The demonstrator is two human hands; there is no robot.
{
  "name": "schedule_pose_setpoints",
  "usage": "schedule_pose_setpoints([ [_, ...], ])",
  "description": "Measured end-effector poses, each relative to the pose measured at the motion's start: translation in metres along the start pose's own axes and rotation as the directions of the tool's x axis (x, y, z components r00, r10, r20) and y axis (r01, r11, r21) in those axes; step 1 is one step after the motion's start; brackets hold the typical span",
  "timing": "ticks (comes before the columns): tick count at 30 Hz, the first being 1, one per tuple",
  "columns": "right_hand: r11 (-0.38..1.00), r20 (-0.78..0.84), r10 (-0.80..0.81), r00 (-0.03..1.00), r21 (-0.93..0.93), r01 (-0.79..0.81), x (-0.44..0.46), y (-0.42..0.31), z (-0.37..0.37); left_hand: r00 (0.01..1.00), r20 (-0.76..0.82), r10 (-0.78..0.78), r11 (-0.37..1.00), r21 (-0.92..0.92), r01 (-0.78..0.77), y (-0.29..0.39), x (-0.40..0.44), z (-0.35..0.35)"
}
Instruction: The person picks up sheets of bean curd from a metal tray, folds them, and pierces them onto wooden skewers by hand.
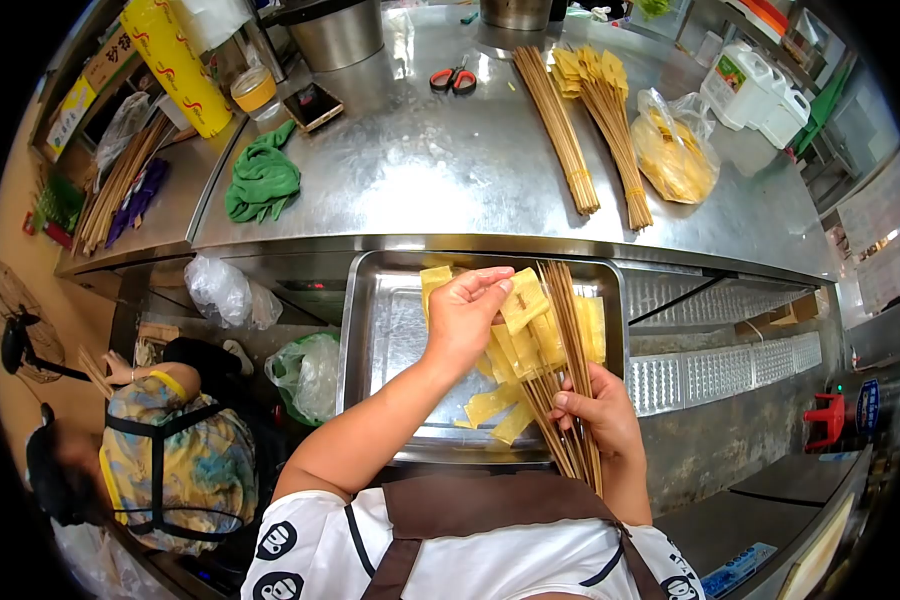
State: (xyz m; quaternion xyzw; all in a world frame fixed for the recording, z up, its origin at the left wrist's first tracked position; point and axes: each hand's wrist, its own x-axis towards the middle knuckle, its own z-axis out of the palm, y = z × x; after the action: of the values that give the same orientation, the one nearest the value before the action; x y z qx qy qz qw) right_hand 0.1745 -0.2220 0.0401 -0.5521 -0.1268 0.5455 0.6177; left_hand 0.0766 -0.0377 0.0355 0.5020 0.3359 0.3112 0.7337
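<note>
My left hand (467, 315) pinches a flat yellow square sheet (524, 300) between thumb and fingers, above a metal tray (385, 375). My right hand (602, 412) is wrapped round a bundle of thin wooden sticks (568, 350), which slants across the tray's right part. Several yellow pieces hang on sticks beside the bundle, next to the held sheet. Loose yellow strips (490, 403) lie on the tray bottom below my left hand. Whether a stick passes through the held sheet is hard to tell.
On the steel table (400, 170) are red-handled scissors (454, 79), a green cloth (263, 175), a phone (313, 106), stick bundles (558, 130), skewered yellow pieces (600, 75) and a plastic bag (675, 155). A person (175, 455) sits at the lower left, holding sticks.
</note>
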Motion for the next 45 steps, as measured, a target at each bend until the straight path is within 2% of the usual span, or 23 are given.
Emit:
schedule_pose_setpoints([
  [5,1.000,0.005,-0.008,1.000,-0.001,0.008,0.000,0.001,-0.001,0.999,0.005,-0.043,0.999,0.024,0.043,-0.002,-0.010,0.004],
  [7,1.000,0.001,-0.010,1.000,0.003,0.010,0.001,0.001,-0.002,0.998,0.014,-0.064,0.998,-0.018,0.064,-0.005,-0.016,0.007],
  [9,1.000,-0.006,-0.011,1.000,0.007,0.011,0.000,0.001,-0.002,0.991,0.046,-0.127,0.991,-0.026,0.128,-0.005,-0.017,0.004],
  [11,1.000,0.002,-0.020,1.000,0.011,0.020,0.000,0.001,-0.002,0.978,0.123,-0.166,0.943,-0.270,0.194,-0.004,-0.019,0.004],
  [15,1.000,-0.003,-0.009,1.000,0.006,0.009,0.001,0.001,-0.002,0.978,0.157,-0.137,0.969,-0.182,0.165,-0.008,-0.027,0.003],
  [17,1.000,-0.001,-0.015,1.000,-0.002,0.015,0.001,0.001,-0.002,0.954,0.242,-0.177,0.962,-0.162,0.219,-0.013,-0.028,0.001],
  [21,0.999,0.011,-0.029,1.000,0.025,0.029,0.001,0.001,-0.001,0.955,0.231,-0.186,0.954,-0.189,0.231,-0.014,-0.030,0.002],
  [23,0.999,0.013,-0.041,0.999,0.030,0.041,0.001,0.002,-0.001,0.944,0.253,-0.211,0.964,-0.105,0.244,-0.016,-0.030,0.001],
  [29,1.000,0.001,-0.025,1.000,0.015,0.025,0.000,0.000,0.000,0.921,0.326,-0.212,0.972,-0.026,0.233,-0.015,-0.035,0.002],
  [33,1.000,0.003,-0.029,1.000,0.010,0.029,0.001,0.002,-0.001,0.919,0.347,-0.188,0.975,-0.048,0.218,-0.011,-0.034,0.004],
  [35,0.999,0.029,-0.039,0.999,0.011,0.039,0.001,0.002,-0.002,0.937,0.312,-0.159,0.965,-0.153,0.215,-0.008,-0.034,0.008],
  [39,0.998,0.009,-0.045,0.999,-0.040,0.045,-0.002,0.000,0.004,0.955,0.257,-0.146,0.969,-0.157,0.190,-0.013,-0.031,0.009],
  [42,0.994,-0.063,-0.110,0.992,-0.012,0.109,-0.006,0.001,0.008,0.956,0.274,-0.104,0.991,-0.052,0.123,-0.020,-0.027,0.007],
  [44,0.874,-0.018,-0.395,0.919,-0.314,0.370,-0.001,0.007,0.001,0.962,0.226,-0.152,0.988,0.009,0.154,-0.019,-0.026,0.009],
  [45,0.874,-0.015,-0.396,0.918,-0.313,0.372,-0.004,0.004,0.003,0.963,0.224,-0.150,0.988,0.009,0.152,-0.017,-0.026,0.010],
])
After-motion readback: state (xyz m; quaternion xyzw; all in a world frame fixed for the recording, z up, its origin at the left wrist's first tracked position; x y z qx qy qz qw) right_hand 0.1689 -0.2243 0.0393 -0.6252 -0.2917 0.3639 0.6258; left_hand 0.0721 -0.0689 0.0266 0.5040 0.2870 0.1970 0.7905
